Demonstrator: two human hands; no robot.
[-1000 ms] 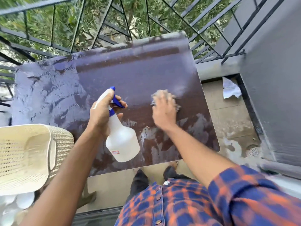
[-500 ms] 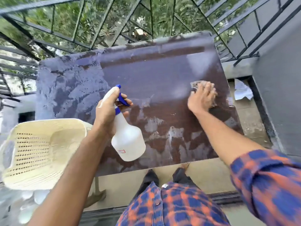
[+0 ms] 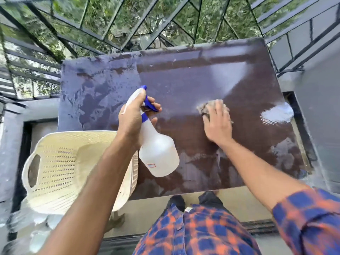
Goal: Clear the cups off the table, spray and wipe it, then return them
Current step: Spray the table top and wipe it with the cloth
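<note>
While left grip (image 3: 132,122) holds bottle (image 3: 158,157), cloth (image 3: 203,107) half-hidden

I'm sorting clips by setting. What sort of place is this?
Probably an outdoor balcony: a black metal railing runs round it, leafy trees show beyond, and the wet table stands beside that railing.

L hand (image 3: 132,118) grips sprayer (image 3: 156,153); R hand (image 3: 217,124) presses rag (image 3: 206,107) on table (image 3: 184,80).

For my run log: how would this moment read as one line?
phase: wipe | left hand: holds spray bottle over table | right hand: flat, presses cloth on table | basket: at table's near-left corner
</note>
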